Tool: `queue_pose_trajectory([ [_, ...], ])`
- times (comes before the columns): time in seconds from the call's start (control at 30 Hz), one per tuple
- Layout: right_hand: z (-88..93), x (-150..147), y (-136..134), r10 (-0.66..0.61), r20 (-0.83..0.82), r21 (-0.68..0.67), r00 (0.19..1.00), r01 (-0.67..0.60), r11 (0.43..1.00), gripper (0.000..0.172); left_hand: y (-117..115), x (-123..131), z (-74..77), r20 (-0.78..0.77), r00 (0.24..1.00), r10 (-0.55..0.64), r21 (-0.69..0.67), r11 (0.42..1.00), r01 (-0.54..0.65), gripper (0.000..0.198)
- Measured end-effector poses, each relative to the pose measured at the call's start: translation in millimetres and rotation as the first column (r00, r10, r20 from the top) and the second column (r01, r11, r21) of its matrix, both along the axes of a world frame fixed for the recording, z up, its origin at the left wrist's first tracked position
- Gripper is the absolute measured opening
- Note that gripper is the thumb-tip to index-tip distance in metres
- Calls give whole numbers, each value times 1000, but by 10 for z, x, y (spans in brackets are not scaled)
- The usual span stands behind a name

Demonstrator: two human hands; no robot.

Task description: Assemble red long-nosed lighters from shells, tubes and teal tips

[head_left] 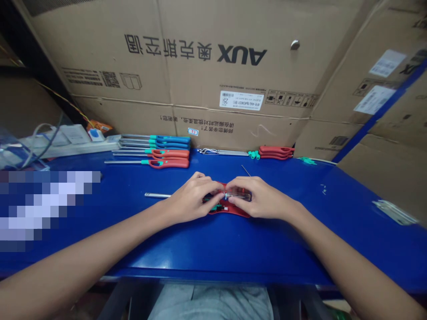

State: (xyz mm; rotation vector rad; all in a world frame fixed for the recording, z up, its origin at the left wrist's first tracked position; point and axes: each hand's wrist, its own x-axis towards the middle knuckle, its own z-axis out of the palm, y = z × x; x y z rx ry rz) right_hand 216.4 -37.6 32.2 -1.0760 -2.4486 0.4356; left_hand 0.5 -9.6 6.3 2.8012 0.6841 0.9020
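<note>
A red lighter shell half lies open on the blue table, its inner parts showing. A metal lighter tube sticks out to the left from under my left hand. My right hand is closed around a clear, brownish fuel tank over the shell. The thumb and fingers of my left hand pinch close to the tank's left end, around a small part hidden by the fingertips. Just below them, a green piece with a white end sits in the shell.
Long-necked lighters with blue handles and red handles are laid out at back left. Red shells, green collars and metal tubes lie along the cardboard wall. A power strip is at far left, flat strips at right.
</note>
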Motion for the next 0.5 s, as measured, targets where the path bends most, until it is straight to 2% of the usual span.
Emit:
queue_pose_trajectory([
  [0.5,9,10,7,-20,16,21,1000,20,1000,15,0,-12,10,-27,1000,-6,-40,999,5,23],
])
